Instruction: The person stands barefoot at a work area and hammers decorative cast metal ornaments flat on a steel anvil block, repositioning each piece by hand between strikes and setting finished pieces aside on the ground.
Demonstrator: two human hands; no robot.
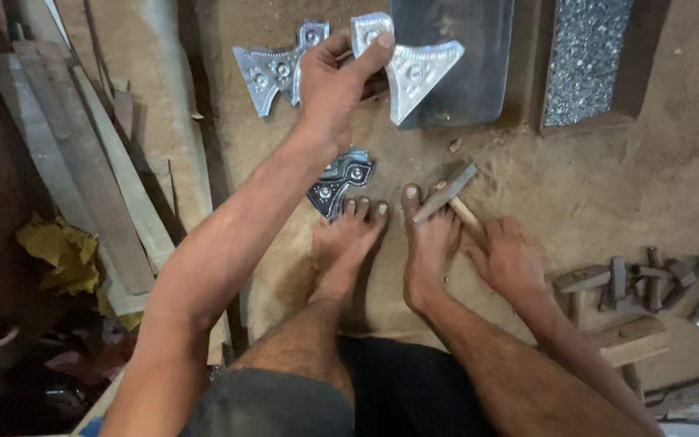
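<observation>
My left hand [335, 81] is raised over the dirt floor and grips a shiny embossed metal piece [410, 69], fan-shaped with round studs. A second similar metal piece [273, 71] lies on the ground just left of that hand. A darker embossed piece [340, 182] lies by the toes of my left foot [348, 243]. My right hand [502, 257] rests low beside my right foot [430, 243] and holds the wooden handle of a hammer [445, 190], whose steel head lies across the big toe.
A flat sheet of metal [455, 57] and a tray of small shiny bits [584, 57] lie at the top. Wooden planks [82, 178] lean at the left with yellow scraps [62, 255]. More hammers and punches [633, 283] sit at the right.
</observation>
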